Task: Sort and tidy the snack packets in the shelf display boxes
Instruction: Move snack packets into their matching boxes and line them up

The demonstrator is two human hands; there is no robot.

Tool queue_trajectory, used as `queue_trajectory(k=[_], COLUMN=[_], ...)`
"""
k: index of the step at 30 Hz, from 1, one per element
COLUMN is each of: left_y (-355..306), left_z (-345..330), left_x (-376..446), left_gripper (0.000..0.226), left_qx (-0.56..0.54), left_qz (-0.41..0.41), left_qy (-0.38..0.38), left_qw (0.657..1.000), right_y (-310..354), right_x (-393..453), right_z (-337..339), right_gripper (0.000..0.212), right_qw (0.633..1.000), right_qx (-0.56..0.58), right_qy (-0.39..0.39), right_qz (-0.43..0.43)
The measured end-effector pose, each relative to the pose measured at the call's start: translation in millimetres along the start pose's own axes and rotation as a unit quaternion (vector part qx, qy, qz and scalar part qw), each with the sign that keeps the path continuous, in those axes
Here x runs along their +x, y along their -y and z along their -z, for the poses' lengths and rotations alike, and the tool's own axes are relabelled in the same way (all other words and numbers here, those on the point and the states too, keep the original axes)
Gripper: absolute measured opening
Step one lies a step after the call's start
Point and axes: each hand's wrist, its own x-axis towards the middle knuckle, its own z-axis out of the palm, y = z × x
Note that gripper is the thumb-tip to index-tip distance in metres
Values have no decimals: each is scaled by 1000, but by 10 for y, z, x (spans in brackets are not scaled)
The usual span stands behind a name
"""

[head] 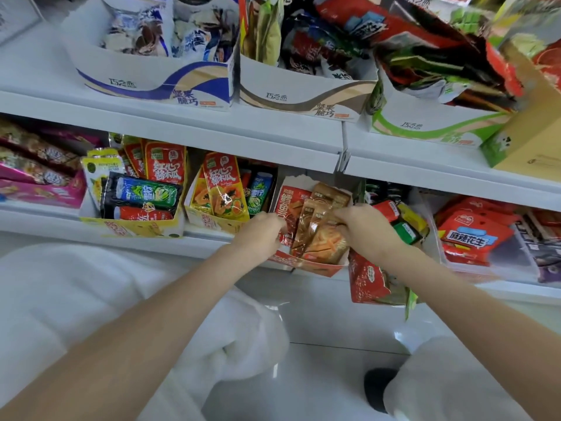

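Observation:
Several brown snack packets stand upright in a red and white display box on the lower shelf, in front of a red packet. My right hand pinches the top right of the brown packets. At the box's left side, my left hand has its fingers curled against the red packet; whether it grips the packet is hidden.
Two yellow boxes of mixed red, green and black packets stand to the left. A red box overhangs the shelf edge to the right, beside red peanut packets. The upper shelf carries white boxes of packets. My white-clad knees are below.

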Motion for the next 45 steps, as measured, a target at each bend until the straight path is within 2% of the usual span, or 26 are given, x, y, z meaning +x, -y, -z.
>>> queue_trajectory(k=[3,7,11,13,16,19,21,24,25,28,30,34,36,39,41,43,45], left_y=[-23,-207,-372,-396,-401,-358,-317,-302,-310,-337,-321,-292,-282,-184,-63,97,281], left_z=[6,20,-73,-155,-220,-255,-270,-275,-289,-319,-304,-263,-203,-40,116,283,424], left_x=[-6,65,267,326,371,400,415,434,454,499,516,487,424,293,179,67,-21], left_gripper=[33,31,29,33,39,46,48,60,61,55,55,46,42,37,33,32,35], left_qx=[8,-25,-159,-200,-210,-260,-305,-413,-410,-306,-232,-175,-147,-174,-182,-152,-112], left_qz=[8,10,94,136,157,161,146,128,122,99,83,54,42,33,38,49,64], left_qy=[-9,-47,45,87,110,129,129,136,143,179,183,144,91,9,-22,-48,-66], left_qw=[1000,999,982,966,959,943,932,892,892,930,952,973,984,984,982,986,989], right_y=[73,103,53,27,14,-8,-33,-61,-62,-61,-58,-30,-11,29,87,134,186], right_x=[218,259,236,318,453,500,464,410,396,367,347,277,225,127,72,28,4], right_z=[-222,-454,-458,-425,-382,-388,-376,-335,-331,-482,-554,-519,-499,-445,-380,-358,-337], right_gripper=[37,58,75,73,69,55,39,41,45,73,79,76,75,72,67,55,42], right_qw=[997,991,994,993,986,985,990,992,992,992,989,989,990,991,992,989,985], right_qx=[-30,-71,-29,-24,-5,19,25,13,-10,-88,-101,-107,-102,-111,-116,-148,-173], right_qy=[48,7,20,59,112,115,74,-56,-62,17,17,-20,-36,-52,-39,6,28], right_qz=[-56,-114,-106,-103,-121,-124,-120,-116,-106,-88,-105,-102,-93,-60,-29,1,-10])
